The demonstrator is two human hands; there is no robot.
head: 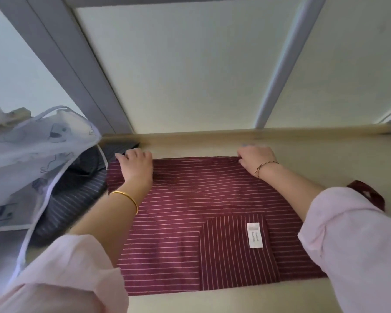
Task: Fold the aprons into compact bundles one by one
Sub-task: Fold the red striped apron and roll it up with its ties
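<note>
A dark red apron (190, 213) with thin white stripes lies flat on the pale table (325, 159), pocket and white label toward me. My left hand (137, 164) rests on its far left corner, fingers curled over the far edge. At the far right corner my right hand (255, 158) pinches the edge of the cloth. One red strap (368, 195) pokes out past my right sleeve.
On the left lies a heap of other aprons: a white translucent one with printed figures (36, 154) over a dark navy striped one (77, 195). A low ledge (212, 135) and window frames close off the table's far side.
</note>
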